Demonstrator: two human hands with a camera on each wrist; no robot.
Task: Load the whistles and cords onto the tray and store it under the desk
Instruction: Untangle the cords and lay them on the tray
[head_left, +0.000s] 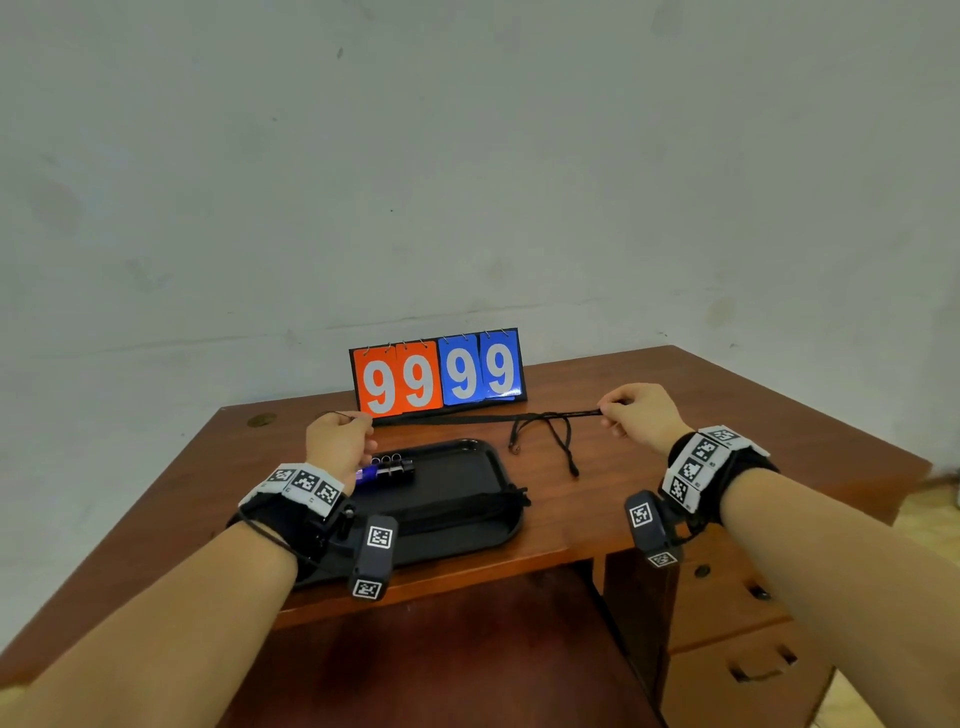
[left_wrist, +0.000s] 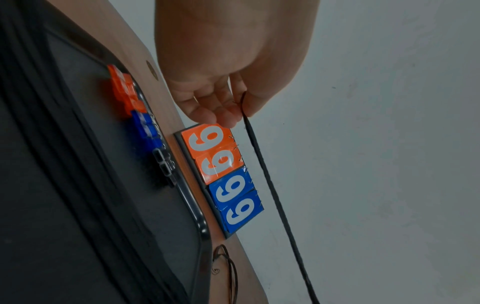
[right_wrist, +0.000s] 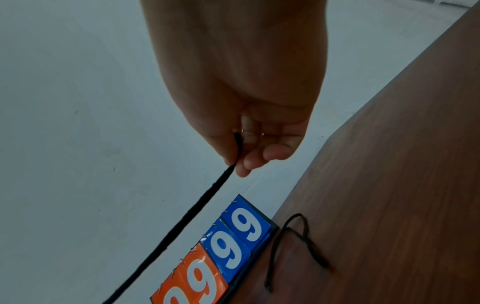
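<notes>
- The step in hand looked like the loading of a cord: the left hand (head_left: 338, 442) and the right hand (head_left: 640, 413) each pinched one end of a black cord (head_left: 467, 419), stretched taut between them above the worktop (head_left: 675, 499).
- In the left wrist view the thumb and fingers (left_wrist: 226, 115) were curled onto the cord's end; in the right wrist view the fingertips (right_wrist: 244, 166) nipped the other end. Neither hand held anything else.
- The taut cord ran from 9 o'clock to 3 o'clock across the scene, just in front of the flip scoreboard (head_left: 439, 371), which stood at 12 o'clock from the tray (head_left: 498, 470).
- The black tray lay near the worktop's front edge, below and at 5 o'clock from the left hand. The whistles (head_left: 387, 469), orange, blue and black in the left wrist view, sat in a row along its far rim, and dark cords (head_left: 457, 512) seemed already laid along its near side.
- A second loose cord (head_left: 545, 441) lay on the worktop at 3 o'clock from the tray, at 8 o'clock from the right hand, not yet loaded.
- The next move probably called for bringing both hands together, folding the cord, and lowering it onto the tray without snagging the whistles.
</notes>
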